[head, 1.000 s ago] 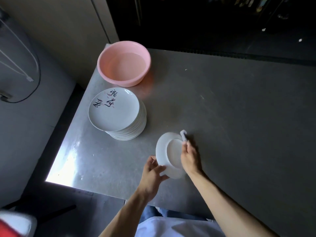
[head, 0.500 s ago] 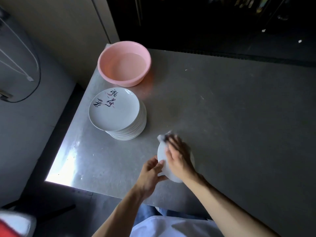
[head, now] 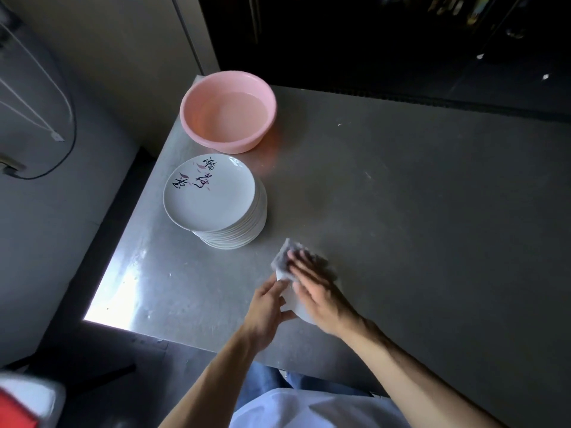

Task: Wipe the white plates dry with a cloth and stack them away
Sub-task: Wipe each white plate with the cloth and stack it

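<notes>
A small white plate (head: 293,299) is held on edge above the steel table, near its front edge. My left hand (head: 266,304) grips the plate's left rim with curled fingers. My right hand (head: 312,282) lies flat with straight fingers and presses a pale cloth (head: 281,257) against the plate's face; it hides most of the plate. A stack of several white plates (head: 213,196) stands to the upper left; the top one bears dark brush writing.
A pink plastic basin (head: 228,111) with water sits at the table's back left corner. The steel table (head: 417,211) stretches bare to the right. Its left edge drops to a dark gap beside a wall with cables (head: 46,131).
The plate has turned more edge-on and my right hand has swept the cloth from the right rim across its face to the upper left. My left hand keeps its grip.
</notes>
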Demonstrator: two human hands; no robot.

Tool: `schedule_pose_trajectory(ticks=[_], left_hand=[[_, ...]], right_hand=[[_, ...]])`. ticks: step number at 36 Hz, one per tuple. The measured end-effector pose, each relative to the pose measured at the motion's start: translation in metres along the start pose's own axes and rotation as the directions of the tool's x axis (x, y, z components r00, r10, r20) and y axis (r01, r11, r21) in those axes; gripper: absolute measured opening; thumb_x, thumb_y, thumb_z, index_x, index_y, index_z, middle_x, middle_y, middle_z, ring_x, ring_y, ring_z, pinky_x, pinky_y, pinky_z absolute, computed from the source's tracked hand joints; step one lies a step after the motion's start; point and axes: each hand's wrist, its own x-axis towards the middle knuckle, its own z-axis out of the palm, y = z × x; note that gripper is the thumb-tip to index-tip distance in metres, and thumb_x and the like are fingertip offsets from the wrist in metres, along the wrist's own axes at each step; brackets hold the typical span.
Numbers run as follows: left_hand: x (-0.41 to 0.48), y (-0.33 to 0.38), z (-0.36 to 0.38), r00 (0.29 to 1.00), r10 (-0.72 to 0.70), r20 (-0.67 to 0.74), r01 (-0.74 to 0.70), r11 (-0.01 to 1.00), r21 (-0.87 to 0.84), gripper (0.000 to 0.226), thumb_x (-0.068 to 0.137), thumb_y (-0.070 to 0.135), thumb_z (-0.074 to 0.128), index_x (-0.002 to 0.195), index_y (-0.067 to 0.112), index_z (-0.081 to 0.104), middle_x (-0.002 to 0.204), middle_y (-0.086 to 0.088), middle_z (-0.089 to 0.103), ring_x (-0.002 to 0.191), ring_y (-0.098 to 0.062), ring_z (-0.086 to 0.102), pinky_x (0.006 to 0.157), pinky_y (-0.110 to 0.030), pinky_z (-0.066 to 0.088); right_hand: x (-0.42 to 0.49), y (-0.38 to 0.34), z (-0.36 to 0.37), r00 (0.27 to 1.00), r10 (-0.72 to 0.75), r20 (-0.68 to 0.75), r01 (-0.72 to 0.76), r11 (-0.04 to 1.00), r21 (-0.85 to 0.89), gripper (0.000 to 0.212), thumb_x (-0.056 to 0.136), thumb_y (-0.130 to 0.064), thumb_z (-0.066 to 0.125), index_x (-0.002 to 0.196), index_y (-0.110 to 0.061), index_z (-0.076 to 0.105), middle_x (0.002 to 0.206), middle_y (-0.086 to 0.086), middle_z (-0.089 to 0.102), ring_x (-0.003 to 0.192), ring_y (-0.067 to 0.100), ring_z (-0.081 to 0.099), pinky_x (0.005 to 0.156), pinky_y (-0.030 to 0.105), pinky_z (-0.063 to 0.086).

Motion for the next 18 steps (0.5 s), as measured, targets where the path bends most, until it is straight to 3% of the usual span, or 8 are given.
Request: schedule_pose_trajectory(ticks=[2, 3, 6, 8, 11, 13, 15, 18], left_hand=[[-0.001, 0.002, -0.003, 0.999, 0.026, 0.037, -0.027, 0.999, 0.029, 0.029, 0.109, 0.020, 0.051, 0.116, 0.011, 0.077, 0.117, -0.021, 0.074, 0.107, -0.031, 0.072, 0.084, -0.047, 0.061], [-0.002, 0.002, -0.004, 0.998, 0.026, 0.050, -0.028, 0.999, 0.034, 0.027, 0.108, 0.022, 0.054, 0.118, 0.010, 0.076, 0.118, -0.020, 0.074, 0.107, -0.031, 0.071, 0.087, -0.049, 0.061], [-0.003, 0.001, -0.006, 0.999, 0.004, 0.054, -0.006, 0.999, 0.038, 0.024, 0.104, 0.023, 0.062, 0.120, 0.011, 0.076, 0.114, -0.016, 0.074, 0.105, -0.027, 0.070, 0.089, -0.051, 0.061], [-0.002, -0.001, -0.006, 0.997, 0.001, 0.073, -0.004, 0.999, 0.037, 0.024, 0.105, 0.020, 0.061, 0.121, 0.010, 0.076, 0.115, -0.017, 0.074, 0.105, -0.027, 0.071, 0.087, -0.049, 0.061], [-0.003, 0.001, -0.005, 0.995, 0.024, 0.101, -0.028, 0.999, 0.038, 0.022, 0.104, 0.019, 0.062, 0.118, 0.009, 0.076, 0.116, -0.018, 0.075, 0.105, -0.027, 0.072, 0.087, -0.047, 0.060], [-0.004, 0.000, -0.005, 0.992, 0.047, 0.115, -0.053, 0.997, 0.050, 0.024, 0.101, 0.018, 0.062, 0.119, 0.007, 0.074, 0.119, -0.021, 0.074, 0.109, -0.032, 0.072, 0.088, -0.049, 0.061], [-0.004, -0.002, -0.007, 0.992, 0.056, 0.109, -0.063, 0.996, 0.061, 0.026, 0.101, 0.015, 0.062, 0.124, 0.004, 0.070, 0.124, -0.024, 0.071, 0.114, -0.037, 0.070, 0.093, -0.054, 0.060], [-0.006, -0.008, -0.005, 0.996, 0.046, 0.082, -0.048, 0.999, 0.023, 0.029, 0.099, 0.023, 0.067, 0.122, 0.006, 0.073, 0.120, -0.022, 0.073, 0.108, -0.032, 0.071, 0.090, -0.050, 0.061]], right_hand=[[0.002, -0.001, 0.000, 0.999, -0.031, 0.031, 0.030, 0.999, 0.038, 0.047, 0.108, -0.030, 0.035, 0.151, -0.011, 0.039, 0.161, -0.003, 0.029, 0.153, 0.013, 0.016, 0.125, 0.032, 0.013], [0.005, 0.002, 0.001, 0.999, 0.003, -0.032, -0.002, 1.000, 0.024, 0.045, 0.107, -0.026, 0.039, 0.149, -0.010, 0.043, 0.159, -0.001, 0.033, 0.152, 0.015, 0.020, 0.124, 0.034, 0.018], [0.017, 0.011, -0.002, 0.897, 0.361, -0.254, -0.345, 0.932, 0.109, 0.041, 0.107, -0.017, 0.040, 0.148, -0.015, 0.046, 0.153, 0.006, 0.046, 0.144, 0.023, 0.039, 0.118, 0.037, 0.031], [0.021, 0.010, -0.005, 0.838, 0.482, -0.255, -0.457, 0.876, 0.153, 0.042, 0.107, -0.020, 0.037, 0.149, -0.018, 0.044, 0.151, 0.005, 0.048, 0.140, 0.024, 0.043, 0.116, 0.034, 0.033], [0.010, 0.003, -0.001, 0.970, 0.079, -0.232, -0.093, 0.995, -0.047, 0.043, 0.105, -0.015, 0.043, 0.148, -0.013, 0.044, 0.155, 0.005, 0.042, 0.146, 0.024, 0.036, 0.120, 0.037, 0.027], [-0.001, -0.001, 0.005, 0.991, -0.120, -0.054, 0.115, 0.990, -0.076, 0.043, 0.108, -0.025, 0.038, 0.149, -0.013, 0.044, 0.161, -0.003, 0.031, 0.152, 0.021, 0.022, 0.124, 0.035, 0.014], [-0.006, 0.000, 0.008, 0.987, -0.160, 0.027, 0.161, 0.986, -0.040, 0.043, 0.109, -0.029, 0.035, 0.149, -0.017, 0.043, 0.163, -0.008, 0.027, 0.154, 0.019, 0.015, 0.125, 0.035, 0.008], [0.000, 0.007, 0.005, 0.993, -0.046, -0.109, 0.042, 0.998, -0.038, 0.044, 0.107, -0.022, 0.040, 0.150, -0.024, 0.042, 0.160, -0.007, 0.031, 0.151, 0.017, 0.022, 0.122, 0.041, 0.020]])
